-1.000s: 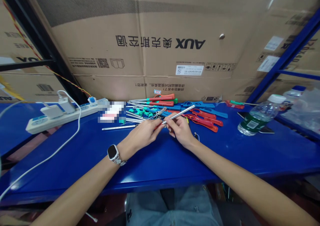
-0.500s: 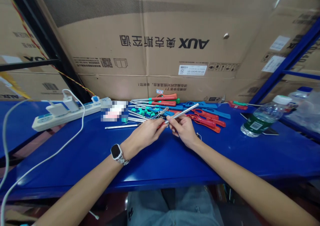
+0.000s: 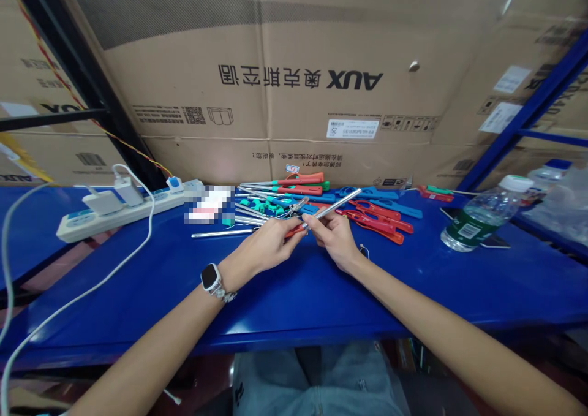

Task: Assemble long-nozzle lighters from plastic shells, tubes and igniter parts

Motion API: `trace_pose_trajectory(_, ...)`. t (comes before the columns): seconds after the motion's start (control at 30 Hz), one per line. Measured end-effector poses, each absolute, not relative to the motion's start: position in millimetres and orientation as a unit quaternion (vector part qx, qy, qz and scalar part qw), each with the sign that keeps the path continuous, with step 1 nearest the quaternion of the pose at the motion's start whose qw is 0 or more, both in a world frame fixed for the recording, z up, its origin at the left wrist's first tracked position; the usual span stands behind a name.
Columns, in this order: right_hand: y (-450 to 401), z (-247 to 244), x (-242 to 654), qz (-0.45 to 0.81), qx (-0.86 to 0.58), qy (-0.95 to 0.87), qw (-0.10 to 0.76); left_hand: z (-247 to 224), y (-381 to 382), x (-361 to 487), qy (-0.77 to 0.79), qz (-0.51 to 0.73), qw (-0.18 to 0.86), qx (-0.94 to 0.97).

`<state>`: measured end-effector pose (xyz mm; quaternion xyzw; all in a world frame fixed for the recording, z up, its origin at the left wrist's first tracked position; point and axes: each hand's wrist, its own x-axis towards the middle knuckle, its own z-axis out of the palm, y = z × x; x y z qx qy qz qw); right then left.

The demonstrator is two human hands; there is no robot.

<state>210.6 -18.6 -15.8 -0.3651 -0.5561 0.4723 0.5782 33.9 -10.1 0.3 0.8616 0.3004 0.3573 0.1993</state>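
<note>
My left hand (image 3: 274, 243) is closed around the red handle (image 3: 296, 230) of what looks like a long-nosed lighter, most of it hidden by the fingers. My right hand (image 3: 337, 238) pinches the lighter's silver metal tube (image 3: 340, 201), which slants up to the right. Both hands meet above the blue table, fingertips almost touching. Just behind them lie small green plastic pieces (image 3: 264, 206) and loose metal tubes (image 3: 250, 212). Red handle shells (image 3: 381, 220) lie to the right of my right hand. Another thin metal rod (image 3: 220, 233) rests left of my left hand.
Lighters with red handles (image 3: 301, 189) and blue shells (image 3: 395, 206) lie toward the cardboard wall (image 3: 294, 42). On the left is a white power strip (image 3: 133, 211) with a trailing white cable (image 3: 114, 273). A water bottle (image 3: 478, 217) stands on the right over a dark flat object (image 3: 498, 242).
The upper end of the metal tube has shifted slightly left and down. Both hands keep their grip in nearly the same place.
</note>
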Motion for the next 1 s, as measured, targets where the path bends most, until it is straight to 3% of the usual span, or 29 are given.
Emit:
trace_pose_trajectory(0.23, -19.9, -9.5, 215.8, 0.486, -0.377, -0.562, 0.553, 6.1, -6.6, 27.6, 0.292, 0.369, 0.22, 0.854)
trace_pose_trajectory(0.37, -20.9, -4.5, 229.9, 0.514, -0.384, -0.558, 0.525, 10.7, -2.4, 18.3, 0.336, 0.33, 0.182, 0.863)
trace_pose_trajectory(0.53, -12.2, -6.3, 241.1, 0.428, -0.424, -0.624, 0.498, 18.8, 0.2, 6.8, 0.427, 0.267, 0.133, 0.853)
trace_pose_trajectory(0.63, -3.2, -10.9, 243.6, 0.351, -0.442, -0.656, 0.501, 21.7, 1.3, 1.7, 0.438, 0.289, 0.194, 0.829)
trace_pose_trajectory(0.77, -0.7, -14.4, 242.4, 0.331, -0.442, -0.685, 0.476, 23.0, 3.6, 4.0, 0.404, 0.332, 0.363, 0.771)
trace_pose_trajectory(1.0, -26.0, -12.2, 209.4, 0.35, -0.371, -0.754, 0.414, 14.9, -2.2, 38.4, 0.289, 0.508, 0.455, 0.672)
